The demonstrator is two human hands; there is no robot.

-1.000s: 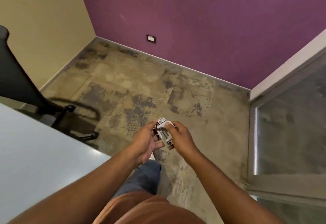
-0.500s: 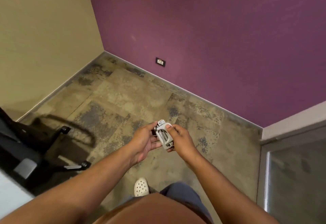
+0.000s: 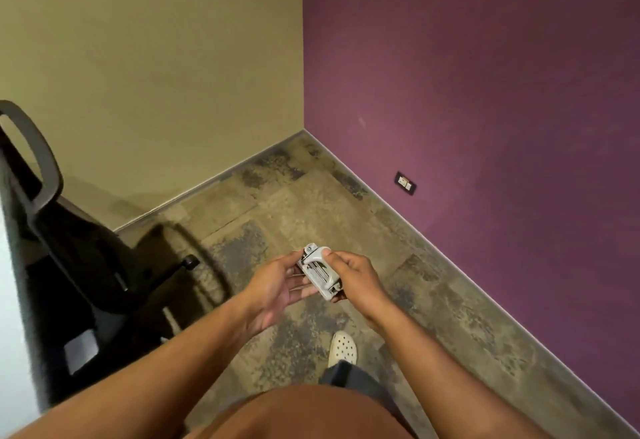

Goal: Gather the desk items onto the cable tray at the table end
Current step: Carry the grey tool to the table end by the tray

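A small grey metal hole punch (image 3: 320, 274) is held in front of me at waist height, over the floor. My right hand (image 3: 356, 279) grips its right side, thumb on the curved handle. My left hand (image 3: 277, 286) cups it from the left and below, fingers under its base. No cable tray is in view, and the white table (image 3: 14, 334) shows only as a strip at the left edge.
A black office chair (image 3: 69, 248) stands at the left, between me and the beige wall. The purple wall with a socket (image 3: 405, 183) runs along the right. My foot in a white clog (image 3: 343, 348) is on the mottled carpet.
The view has swung left: the glass panel at the right left the frame, the room corner and chair came in. Both hands keep the same hold on the hole punch.
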